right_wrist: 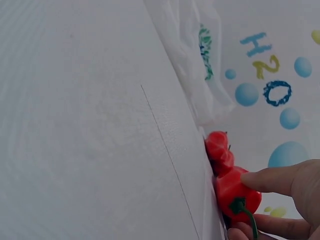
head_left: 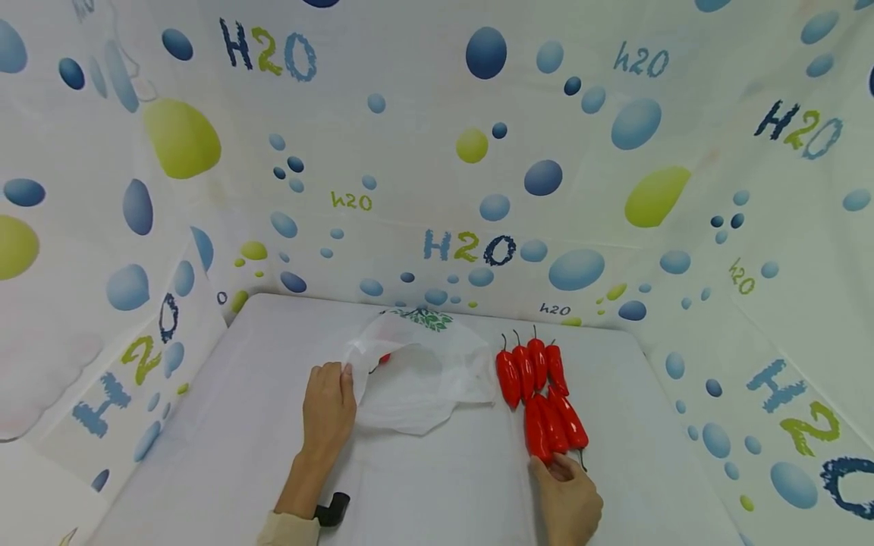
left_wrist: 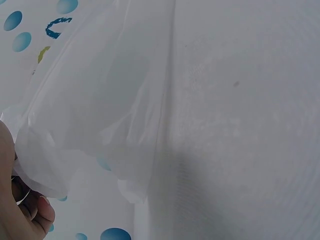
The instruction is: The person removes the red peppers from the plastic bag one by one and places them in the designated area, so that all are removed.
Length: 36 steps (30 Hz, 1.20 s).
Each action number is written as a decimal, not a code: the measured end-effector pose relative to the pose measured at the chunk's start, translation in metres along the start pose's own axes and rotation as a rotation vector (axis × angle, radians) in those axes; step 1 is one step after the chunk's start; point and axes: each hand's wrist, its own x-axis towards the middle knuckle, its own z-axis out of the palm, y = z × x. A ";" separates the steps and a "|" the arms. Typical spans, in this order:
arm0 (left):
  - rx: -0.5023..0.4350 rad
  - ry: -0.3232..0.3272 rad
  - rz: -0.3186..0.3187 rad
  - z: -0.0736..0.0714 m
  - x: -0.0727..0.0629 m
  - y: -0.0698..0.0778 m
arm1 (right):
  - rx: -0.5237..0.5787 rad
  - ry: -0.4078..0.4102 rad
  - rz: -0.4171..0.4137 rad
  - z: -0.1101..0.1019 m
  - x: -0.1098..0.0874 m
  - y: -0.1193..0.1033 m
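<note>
My left hand (head_left: 328,413) grips the left edge of the mouth of a thin white plastic bag (head_left: 410,421) printed with a green leafy design. The bag lies with its mouth facing me, and a bit of red with a dark stem (head_left: 384,359) shows inside. In the left wrist view the film (left_wrist: 90,100) hangs from the curled fingers. My right hand (head_left: 570,497) pinches the near end of a red chili pepper (head_left: 536,432), leftmost of the near row. The right wrist view shows thumb and fingers on either side of a pepper (right_wrist: 232,187) with a green stem.
Further red peppers (head_left: 523,371) lie in a far row, with two more (head_left: 568,425) beside the pinched one. All rest on the white table (head_left: 259,394), right of the bag. A white sheet (head_left: 410,152) with blue and green dots rises behind and at both sides.
</note>
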 end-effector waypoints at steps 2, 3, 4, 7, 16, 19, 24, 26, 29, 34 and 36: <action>0.003 -0.009 -0.008 0.000 0.000 0.000 | -0.002 -0.009 0.019 0.000 0.000 -0.002; 0.005 -0.011 -0.012 0.000 0.000 0.000 | -0.001 -0.012 0.030 0.000 0.000 -0.004; 0.005 -0.014 -0.015 0.000 0.000 -0.001 | 0.000 -0.009 0.035 0.000 0.000 -0.005; 0.008 -0.025 -0.026 -0.001 0.000 0.000 | 0.015 0.010 0.023 -0.001 0.000 -0.010; 0.000 -0.037 -0.046 -0.002 0.001 0.001 | 0.163 0.093 -0.193 -0.001 0.005 -0.025; 0.003 -0.033 -0.041 -0.002 0.001 0.001 | 0.242 0.085 -0.296 0.000 0.004 -0.034; 0.003 -0.030 -0.044 -0.002 0.001 0.001 | 0.322 0.039 -0.376 0.008 0.001 -0.053; 0.003 -0.032 -0.050 -0.002 0.000 0.001 | 0.330 0.012 -0.390 0.012 0.000 -0.060; 0.005 -0.033 -0.051 -0.001 0.000 0.000 | 0.331 -0.024 -0.408 0.020 -0.003 -0.070; 0.007 -0.028 -0.038 0.000 -0.001 -0.001 | 0.378 -0.094 -0.440 0.029 -0.009 -0.082; 0.005 -0.026 -0.036 0.000 -0.001 -0.001 | 0.404 -0.128 -0.454 0.032 -0.011 -0.086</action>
